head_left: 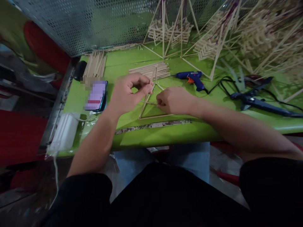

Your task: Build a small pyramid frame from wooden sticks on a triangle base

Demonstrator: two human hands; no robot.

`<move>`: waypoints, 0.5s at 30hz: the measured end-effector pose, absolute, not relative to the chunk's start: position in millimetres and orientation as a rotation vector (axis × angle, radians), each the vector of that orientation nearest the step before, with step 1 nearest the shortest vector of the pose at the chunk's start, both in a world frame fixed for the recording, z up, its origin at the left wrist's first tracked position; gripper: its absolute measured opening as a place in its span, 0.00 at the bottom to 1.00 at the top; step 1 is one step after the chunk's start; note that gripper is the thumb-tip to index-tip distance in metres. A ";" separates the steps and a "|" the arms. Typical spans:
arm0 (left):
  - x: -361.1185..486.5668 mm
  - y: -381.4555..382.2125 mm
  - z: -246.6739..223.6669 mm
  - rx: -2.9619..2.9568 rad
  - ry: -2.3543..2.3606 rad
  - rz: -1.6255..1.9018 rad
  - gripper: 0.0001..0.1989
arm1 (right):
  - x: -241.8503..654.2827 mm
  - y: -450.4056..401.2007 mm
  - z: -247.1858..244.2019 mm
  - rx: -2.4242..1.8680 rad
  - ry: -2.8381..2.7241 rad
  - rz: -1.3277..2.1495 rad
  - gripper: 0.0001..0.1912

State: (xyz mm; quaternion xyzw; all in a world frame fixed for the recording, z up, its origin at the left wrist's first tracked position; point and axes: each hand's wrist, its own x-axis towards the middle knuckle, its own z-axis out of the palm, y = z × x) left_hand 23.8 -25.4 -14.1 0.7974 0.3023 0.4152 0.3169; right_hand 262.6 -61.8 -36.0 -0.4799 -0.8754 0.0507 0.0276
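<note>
In front of me on the green table stands a pyramid-like frame of thin wooden sticks (143, 109). My left hand (127, 93) is at its left side, thumb and forefinger pinched together on one of the slanting sticks near the top. My right hand (176, 100) is closed low on the frame's right side, where a thin wooden stick (151, 103) runs into its curled fingers. The fingertips of that hand are partly hidden. Behind the frame lies a bundle of loose sticks (163, 71), and to its right a blue hot glue gun (188, 75).
Several finished stick structures (170, 33) crowd the back and right. Black-handled cutters (258, 101) lie at right beside the glue gun's cable. On the left are a phone (97, 94), more sticks (96, 63) and a white box (65, 130). A perforated metal panel (94, 25) stands behind.
</note>
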 end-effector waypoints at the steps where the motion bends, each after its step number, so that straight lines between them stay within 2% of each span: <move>1: 23.8 -25.7 -14.1 2.104 0.802 1.088 0.18 | 264.3 -60.8 -34.4 -1.463 -2.707 0.178 0.08; 15: 24.0 -24.0 -13.0 2.235 0.828 1.166 0.14 | 276.1 -60.5 0.1 -1.554 -2.564 0.213 0.01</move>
